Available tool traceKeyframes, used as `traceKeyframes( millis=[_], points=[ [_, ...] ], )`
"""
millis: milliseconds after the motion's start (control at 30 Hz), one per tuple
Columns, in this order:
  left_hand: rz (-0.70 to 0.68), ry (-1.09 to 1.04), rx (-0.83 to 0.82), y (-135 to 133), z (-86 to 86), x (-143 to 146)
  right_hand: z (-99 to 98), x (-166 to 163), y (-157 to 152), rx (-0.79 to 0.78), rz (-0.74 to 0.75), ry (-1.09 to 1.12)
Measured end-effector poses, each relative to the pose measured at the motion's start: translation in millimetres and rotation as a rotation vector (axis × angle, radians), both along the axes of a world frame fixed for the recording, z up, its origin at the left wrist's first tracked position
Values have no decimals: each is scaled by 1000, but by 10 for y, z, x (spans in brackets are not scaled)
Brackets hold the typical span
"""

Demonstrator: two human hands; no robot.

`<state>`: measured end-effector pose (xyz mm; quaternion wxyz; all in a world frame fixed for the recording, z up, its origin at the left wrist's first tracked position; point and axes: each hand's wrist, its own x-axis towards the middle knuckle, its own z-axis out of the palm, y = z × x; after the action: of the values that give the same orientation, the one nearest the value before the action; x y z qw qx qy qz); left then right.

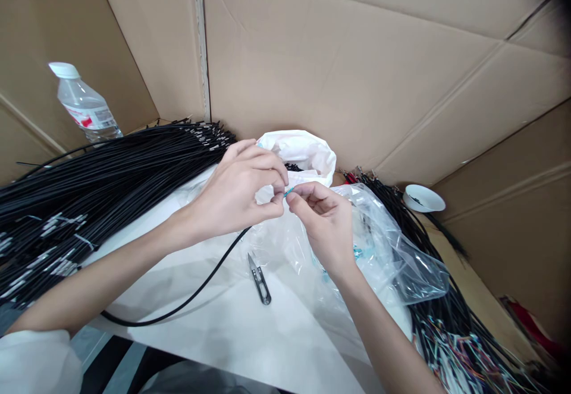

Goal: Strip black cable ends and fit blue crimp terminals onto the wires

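Over the middle of the white work surface, my left hand [245, 188] pinches a thin blue wire [288, 192] between thumb and forefinger. My right hand [323, 221] meets it from the right, its thumb and forefinger closed on the other end of the same wire. A black cable [203, 287] curves up from the lower left and passes behind my left hand; its upper end is hidden there. Below both hands lie small black thread snips [259, 279], touched by neither.
Black cables in bundles [102, 174] fill the left side, beside a water bottle [87, 108]. A white bag [312, 150] stands behind my hands. To the right are a clear plastic bag [401, 257], more cables with coloured wire ends [464, 352] and a white bowl [428, 199]. Cardboard walls [357, 66] enclose the back.
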<state>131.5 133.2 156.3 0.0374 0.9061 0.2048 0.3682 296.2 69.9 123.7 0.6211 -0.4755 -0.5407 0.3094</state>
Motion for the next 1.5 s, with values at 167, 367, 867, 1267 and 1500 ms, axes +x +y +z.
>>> traceKeyframes(
  millis=[167, 367, 867, 1267, 1500],
  points=[
    [26, 48, 218, -28, -32, 13, -5, 0, 4, -2, 12, 11],
    [-136, -83, -266, -1, 13, 19, -41, 11, 0, 166, 15, -11],
    [-472, 62, -935, 237, 81, -97, -27, 43, -11, 218, 108, -44],
    [-295, 71, -1011, 101, 82, -38, -31, -6, -20, 142, 75, -61],
    [-306, 49, -1016, 118, 63, -44, -13, -31, -41, 118, 49, -64]
  ],
)
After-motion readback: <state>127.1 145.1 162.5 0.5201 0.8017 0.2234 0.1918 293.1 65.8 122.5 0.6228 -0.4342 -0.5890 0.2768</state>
